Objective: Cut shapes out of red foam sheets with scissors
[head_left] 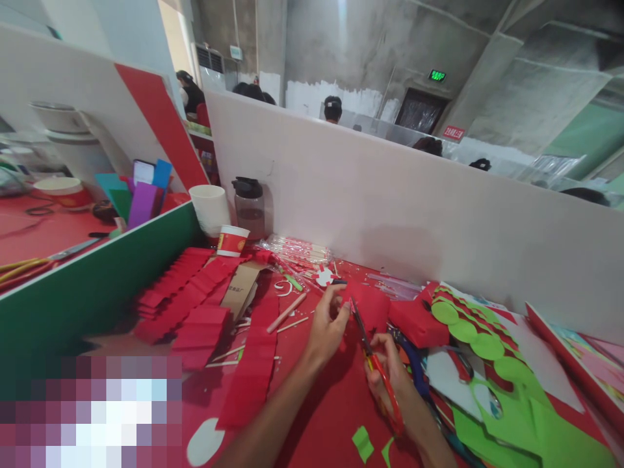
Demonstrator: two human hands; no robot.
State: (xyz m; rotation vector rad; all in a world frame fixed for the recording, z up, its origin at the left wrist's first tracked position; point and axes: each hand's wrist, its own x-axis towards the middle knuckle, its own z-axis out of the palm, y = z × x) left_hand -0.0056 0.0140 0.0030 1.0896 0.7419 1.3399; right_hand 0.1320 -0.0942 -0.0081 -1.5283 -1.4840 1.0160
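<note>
Small square bright-green paper scrap point(363, 444) lies nearest, below my right hand point(385, 367), which grips red-handled metal scissors point(374, 361); ahead, their blade tips meet thin red paper point(371, 304) pinched in my left hand point(325, 328), before the tall white partition board point(341, 175).

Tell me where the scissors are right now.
In the head view, the scissors are right of centre in the lower half, held in the right grip, blade tips close to the left grip.
</note>
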